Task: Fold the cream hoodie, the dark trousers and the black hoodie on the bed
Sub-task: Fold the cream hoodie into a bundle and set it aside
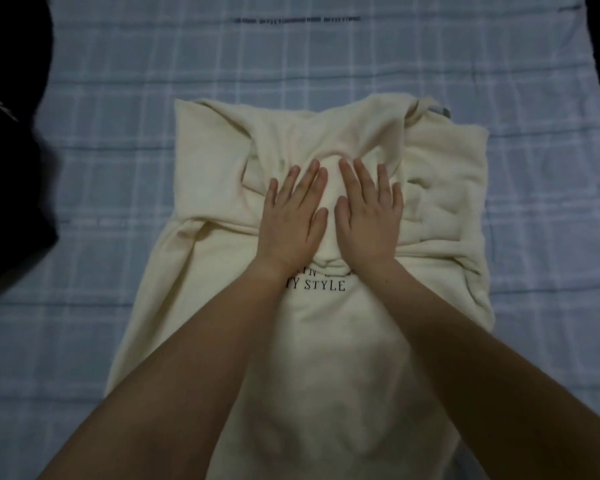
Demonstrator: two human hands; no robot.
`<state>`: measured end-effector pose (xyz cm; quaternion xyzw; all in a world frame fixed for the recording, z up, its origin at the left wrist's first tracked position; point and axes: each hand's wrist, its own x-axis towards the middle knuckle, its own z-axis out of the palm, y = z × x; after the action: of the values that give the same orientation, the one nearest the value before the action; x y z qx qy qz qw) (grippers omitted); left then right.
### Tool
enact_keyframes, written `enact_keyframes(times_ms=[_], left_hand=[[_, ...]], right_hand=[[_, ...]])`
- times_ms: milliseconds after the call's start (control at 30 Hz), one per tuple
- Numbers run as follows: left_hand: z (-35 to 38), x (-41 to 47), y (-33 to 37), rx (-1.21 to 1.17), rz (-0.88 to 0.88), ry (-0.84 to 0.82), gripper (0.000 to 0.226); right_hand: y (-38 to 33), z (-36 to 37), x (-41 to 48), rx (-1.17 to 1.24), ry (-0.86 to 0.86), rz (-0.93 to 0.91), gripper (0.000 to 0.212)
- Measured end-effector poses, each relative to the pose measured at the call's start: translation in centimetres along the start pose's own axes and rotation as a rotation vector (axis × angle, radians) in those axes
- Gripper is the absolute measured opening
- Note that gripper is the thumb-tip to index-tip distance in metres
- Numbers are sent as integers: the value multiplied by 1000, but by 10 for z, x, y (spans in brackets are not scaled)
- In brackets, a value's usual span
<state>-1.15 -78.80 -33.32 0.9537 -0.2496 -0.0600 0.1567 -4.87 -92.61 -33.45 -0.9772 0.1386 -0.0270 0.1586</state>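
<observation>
Both palms down flat at frame centre, left hand [291,216] and right hand [369,211] fingers straight, gripping nothing, pressing the rumpled cream hoodie [329,341], sleeves folded in.

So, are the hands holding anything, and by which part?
Nothing is held. The left hand and the right hand lie flat, fingers straight, pressing on the middle of the hoodie.
</observation>
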Motion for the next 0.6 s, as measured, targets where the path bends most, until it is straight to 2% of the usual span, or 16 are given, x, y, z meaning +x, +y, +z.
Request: enact_keyframes(times_ms=[100, 200, 267, 400, 467, 600], left_hand=[[-18, -5, 8, -38, -1, -32, 56], [-33, -54, 12, -180, -34, 80, 52], [-26, -114, 18, -140, -74, 111, 52], [17, -209, 22, 36, -22, -48, 57], [34, -223, 14, 66, -16, -79, 57], [31, -217, 14, 82, -28, -119, 57]], right_hand=[[4, -22, 0, 210, -78, -13, 55], [11, -48, -50, 472, -38, 104, 51], [11, -52, -114, 413, -41, 97, 53], [9, -28, -219, 95, -131, 1, 58], [8, -10, -238, 12, -192, -16, 59], [4, -3, -235, -70, -208, 8, 59]])
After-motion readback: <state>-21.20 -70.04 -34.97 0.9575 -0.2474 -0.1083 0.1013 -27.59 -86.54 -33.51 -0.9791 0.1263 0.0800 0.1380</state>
